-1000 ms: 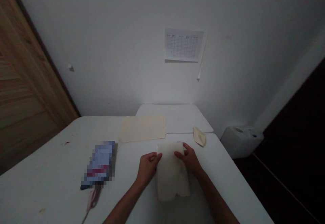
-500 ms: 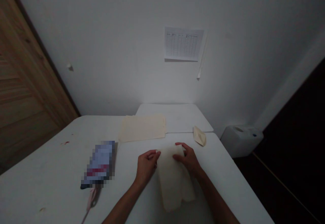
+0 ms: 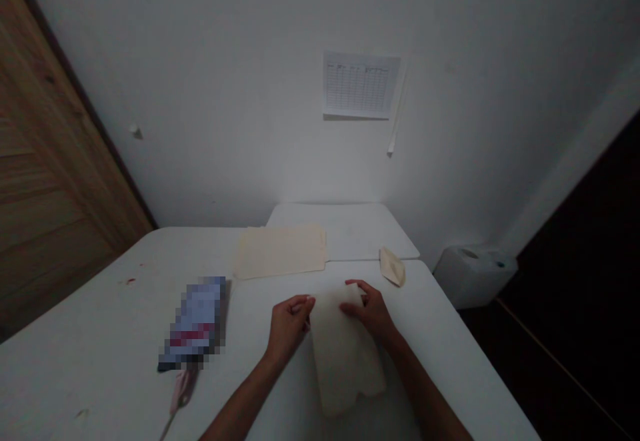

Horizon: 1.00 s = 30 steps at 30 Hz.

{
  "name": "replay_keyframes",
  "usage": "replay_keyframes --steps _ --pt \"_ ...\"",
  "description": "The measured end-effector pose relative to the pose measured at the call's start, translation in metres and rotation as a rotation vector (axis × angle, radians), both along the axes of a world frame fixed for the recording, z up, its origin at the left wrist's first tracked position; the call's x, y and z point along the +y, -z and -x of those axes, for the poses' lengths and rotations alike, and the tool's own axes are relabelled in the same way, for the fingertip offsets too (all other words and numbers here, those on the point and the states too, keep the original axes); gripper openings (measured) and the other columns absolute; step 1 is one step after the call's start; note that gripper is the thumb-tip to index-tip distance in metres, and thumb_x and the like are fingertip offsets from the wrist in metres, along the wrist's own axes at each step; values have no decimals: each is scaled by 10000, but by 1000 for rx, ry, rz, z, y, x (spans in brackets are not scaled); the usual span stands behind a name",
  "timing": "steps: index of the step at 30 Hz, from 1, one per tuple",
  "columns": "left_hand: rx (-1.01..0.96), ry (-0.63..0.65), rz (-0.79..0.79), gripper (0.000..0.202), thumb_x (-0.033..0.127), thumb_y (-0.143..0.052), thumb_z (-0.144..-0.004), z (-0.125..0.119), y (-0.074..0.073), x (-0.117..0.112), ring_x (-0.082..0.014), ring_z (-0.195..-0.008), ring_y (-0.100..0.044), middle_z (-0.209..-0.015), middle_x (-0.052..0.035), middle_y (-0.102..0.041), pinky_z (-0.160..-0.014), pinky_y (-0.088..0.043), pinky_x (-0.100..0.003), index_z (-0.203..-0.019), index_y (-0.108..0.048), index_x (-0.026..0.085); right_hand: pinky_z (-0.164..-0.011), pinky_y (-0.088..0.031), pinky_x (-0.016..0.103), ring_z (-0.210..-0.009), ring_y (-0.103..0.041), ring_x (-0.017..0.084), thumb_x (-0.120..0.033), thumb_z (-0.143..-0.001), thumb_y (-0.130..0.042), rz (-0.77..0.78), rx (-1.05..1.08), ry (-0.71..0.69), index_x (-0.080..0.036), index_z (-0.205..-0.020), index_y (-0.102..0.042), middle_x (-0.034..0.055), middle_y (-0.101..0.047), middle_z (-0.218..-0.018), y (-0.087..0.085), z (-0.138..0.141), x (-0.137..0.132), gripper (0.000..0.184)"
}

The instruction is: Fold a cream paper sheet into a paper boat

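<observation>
Between my hands hangs a cream-coloured piece of paper [image 3: 345,354], its lower edge broken by a notch near the middle. My left hand [image 3: 290,328] is closed on its upper left corner, thumb and fingers pinching. On the upper right side, my right hand [image 3: 371,311] grips the paper with the thumb in front and fingers behind. A small folded bit of cream paper [image 3: 393,268] lies beyond my right hand. Farther left, flat cream sheets [image 3: 281,252] rest on the table.
On the white table [image 3: 100,321] at left lies a blurred-out blue and red item [image 3: 195,318], with a pink strap-like piece [image 3: 183,388] below it. A white board or second tabletop [image 3: 350,228] meets the wall. A printed chart [image 3: 361,86] hangs there. A white plastic container [image 3: 475,278] stands right.
The held paper's lower part looks flatter, and the vertical crease or gap running up from its notch no longer shows. Both hands keep nearly the same grip and place.
</observation>
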<state>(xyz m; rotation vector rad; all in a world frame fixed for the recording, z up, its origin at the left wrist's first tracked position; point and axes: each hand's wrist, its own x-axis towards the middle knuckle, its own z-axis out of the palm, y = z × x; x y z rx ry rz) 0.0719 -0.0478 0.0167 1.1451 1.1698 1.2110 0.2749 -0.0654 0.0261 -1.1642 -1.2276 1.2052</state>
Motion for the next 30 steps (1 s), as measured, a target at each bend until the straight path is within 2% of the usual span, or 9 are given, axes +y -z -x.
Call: replay_keyframes --steps 8,15,19,25,30 --pt "-32 16 -2 485 544 -742 -646 2 6 2 -107 -398 -493 -551 -29 -649 -404 -343 -208 -851 -715 105 -599 -547 337 -690 -670 235 -408 -601 -813 -14 9 -5 -184 -1151 -546 39 -709 -780 6 -1 1 652" --pt "-42 34 -24 438 510 -737 -678 3 13 4 -120 -415 -514 -511 -7 -612 -410 -363 -208 -861 -713 113 -593 -545 335 -679 -667 230 -414 -587 -819 4 6 -13 -183 -1146 -542 38 -709 -779 4 -1 2 665" --pt "-39 26 -9 443 505 -737 -677 3 9 2 -101 -394 -485 -547 -17 -640 -390 -350 -199 -882 -717 112 -597 -546 339 -692 -667 234 -439 -581 -815 3 -4 -5 -190 -1141 -547 37 -707 -788 3 -1 1 668" --pt "-14 -12 -2 442 505 -743 -659 1 0 -1 -99 -369 -451 -452 20 -564 -378 -334 -199 -856 -726 110 -585 -537 324 -664 -660 221 -422 -586 -814 12 -2 -10 -186 -1133 -547 35 -706 -775 3 -1 1 653" --pt "-53 -6 15 450 502 -754 -638 0 1 0 -99 -378 -459 -481 2 -589 -390 -342 -205 -839 -724 101 -594 -537 328 -665 -659 221 -416 -588 -805 15 -14 -14 -184 -1141 -548 27 -702 -771 2 -1 1 652"
